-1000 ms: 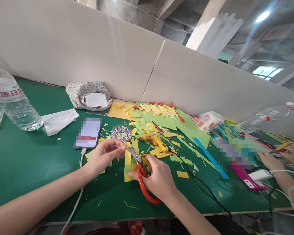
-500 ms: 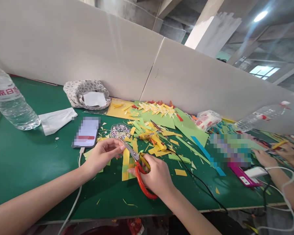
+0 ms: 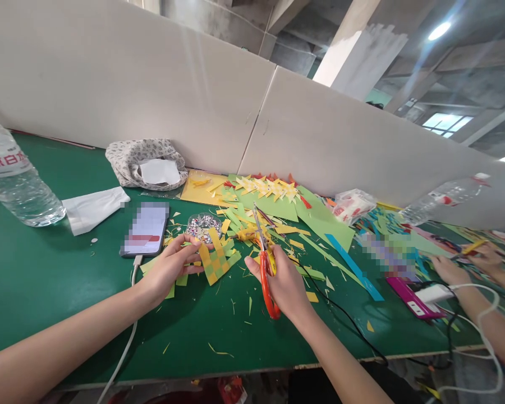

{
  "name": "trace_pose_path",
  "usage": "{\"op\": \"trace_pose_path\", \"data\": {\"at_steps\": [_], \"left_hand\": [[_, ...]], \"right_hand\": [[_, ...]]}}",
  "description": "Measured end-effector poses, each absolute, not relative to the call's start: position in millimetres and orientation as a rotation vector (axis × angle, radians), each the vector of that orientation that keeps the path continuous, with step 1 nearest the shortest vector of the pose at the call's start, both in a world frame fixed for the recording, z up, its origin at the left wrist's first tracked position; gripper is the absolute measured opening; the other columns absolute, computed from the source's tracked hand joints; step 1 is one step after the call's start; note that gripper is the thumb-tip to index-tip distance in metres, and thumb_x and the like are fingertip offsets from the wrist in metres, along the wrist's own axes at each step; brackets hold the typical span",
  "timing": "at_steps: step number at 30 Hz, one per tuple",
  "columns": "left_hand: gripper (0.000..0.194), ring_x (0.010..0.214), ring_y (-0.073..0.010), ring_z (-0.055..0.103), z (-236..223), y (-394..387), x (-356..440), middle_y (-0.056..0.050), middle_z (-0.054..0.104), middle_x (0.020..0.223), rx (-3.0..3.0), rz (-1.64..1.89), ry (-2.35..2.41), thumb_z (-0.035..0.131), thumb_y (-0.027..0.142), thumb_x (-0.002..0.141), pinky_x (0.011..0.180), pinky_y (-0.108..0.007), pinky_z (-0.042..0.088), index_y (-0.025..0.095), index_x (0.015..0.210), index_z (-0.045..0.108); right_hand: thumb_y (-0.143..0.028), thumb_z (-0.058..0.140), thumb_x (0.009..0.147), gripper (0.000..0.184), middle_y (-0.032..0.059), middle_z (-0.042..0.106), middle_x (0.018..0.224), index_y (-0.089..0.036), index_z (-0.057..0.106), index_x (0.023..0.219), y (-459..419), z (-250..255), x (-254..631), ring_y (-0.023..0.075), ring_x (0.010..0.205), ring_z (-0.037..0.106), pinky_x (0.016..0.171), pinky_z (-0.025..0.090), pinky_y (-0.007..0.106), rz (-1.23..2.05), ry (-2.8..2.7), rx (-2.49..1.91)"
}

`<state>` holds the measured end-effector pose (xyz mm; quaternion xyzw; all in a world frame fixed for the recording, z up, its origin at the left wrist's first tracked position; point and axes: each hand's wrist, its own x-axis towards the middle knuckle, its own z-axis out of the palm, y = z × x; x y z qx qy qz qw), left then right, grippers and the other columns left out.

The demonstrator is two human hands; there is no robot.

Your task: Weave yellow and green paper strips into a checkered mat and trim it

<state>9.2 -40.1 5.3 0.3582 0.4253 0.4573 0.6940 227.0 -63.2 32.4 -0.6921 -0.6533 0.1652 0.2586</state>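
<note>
My left hand (image 3: 168, 269) pinches a small woven paper piece (image 3: 216, 265) in a yellow and green check, with loose strip ends sticking up and to the right. In my right hand (image 3: 290, 283) is a pair of scissors (image 3: 265, 283), with an orange-red handle loop and some yellow by the grip. Their blades point up and away, apart from the paper. Behind the scissors lies a yellow glue gun (image 3: 247, 234), partly hidden by them. A clear box of small shiny pieces (image 3: 200, 224) stands just beyond my left fingers.
Paper scraps litter the green table (image 3: 88, 314). A phone (image 3: 145, 230) with a white cable lies left, near a water bottle (image 3: 23, 185) and a patterned cloth pouch (image 3: 126, 163). Woven yellow pieces (image 3: 269, 188) lie behind. A co-worker's hands (image 3: 450, 272) and a magenta power strip (image 3: 412, 300) are right.
The scissors have moved right, off the paper, and their blades have swung to point upward. The woven piece is now raised and tilted in my left hand.
</note>
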Motion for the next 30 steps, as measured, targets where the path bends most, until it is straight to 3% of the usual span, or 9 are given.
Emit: {"op": "trace_pose_path", "data": {"at_steps": [5, 13, 20, 25, 30], "left_hand": [[0.016, 0.091, -0.0200, 0.063, 4.9, -39.6, 8.9, -0.005, 0.068, 0.094, 0.769, 1.009, 0.852, 0.055, 0.028, 0.078, 0.070, -0.029, 0.048, 0.021, 0.075, 0.040], [0.011, 0.070, -0.0163, 0.064, 7.7, -44.8, 9.7, -0.004, 0.069, 0.082, 0.748, 0.846, 0.713, 0.049, 0.026, 0.080, 0.061, -0.026, 0.047, 0.022, 0.080, 0.039], [0.023, 0.087, -0.0219, 0.064, 6.9, -43.2, 10.7, -0.007, 0.068, 0.091, 0.728, 0.893, 0.792, 0.059, 0.039, 0.076, 0.069, -0.030, 0.049, 0.022, 0.085, 0.047], [0.043, 0.081, -0.0178, 0.064, 8.2, -45.6, 13.6, -0.004, 0.068, 0.089, 0.897, 0.848, 0.936, 0.077, 0.024, 0.058, 0.069, -0.025, 0.047, 0.022, 0.096, 0.057], [0.023, 0.063, -0.0122, 0.059, 2.5, -43.8, 14.9, 0.002, 0.063, 0.068, 0.905, 0.896, 0.990, 0.077, 0.028, 0.058, 0.059, -0.021, 0.043, 0.020, 0.070, 0.060]], "right_hand": [[-0.051, 0.057, 0.070, 0.032, -0.0034, 0.046, 0.063, -0.022, 0.044, 0.072, -64.3, 27.4, 222.4, 0.0127, 0.054, 0.045, 0.049, 0.034, 0.023, 0.654, -1.716, -1.738], [-0.043, 0.071, 0.059, 0.040, 0.0020, 0.058, 0.081, -0.020, 0.055, 0.088, -63.2, 22.3, 210.7, 0.0173, 0.072, 0.054, 0.065, 0.043, 0.029, 1.034, -1.490, -1.589], [-0.035, 0.073, 0.057, 0.036, -0.0036, 0.053, 0.066, -0.020, 0.046, 0.075, -64.4, 23.9, 206.0, 0.0124, 0.063, 0.052, 0.067, 0.045, 0.028, 1.218, -1.252, -1.431], [-0.042, 0.070, 0.058, 0.037, -0.0027, 0.054, 0.065, -0.020, 0.045, 0.073, -67.6, 19.6, 198.5, 0.0124, 0.058, 0.052, 0.060, 0.046, 0.028, 1.176, -1.278, -1.448], [-0.047, 0.066, 0.061, 0.035, -0.0031, 0.052, 0.064, -0.020, 0.046, 0.073, -70.4, 17.3, 195.8, 0.0119, 0.055, 0.049, 0.052, 0.041, 0.024, 1.040, -1.450, -1.543]]}}
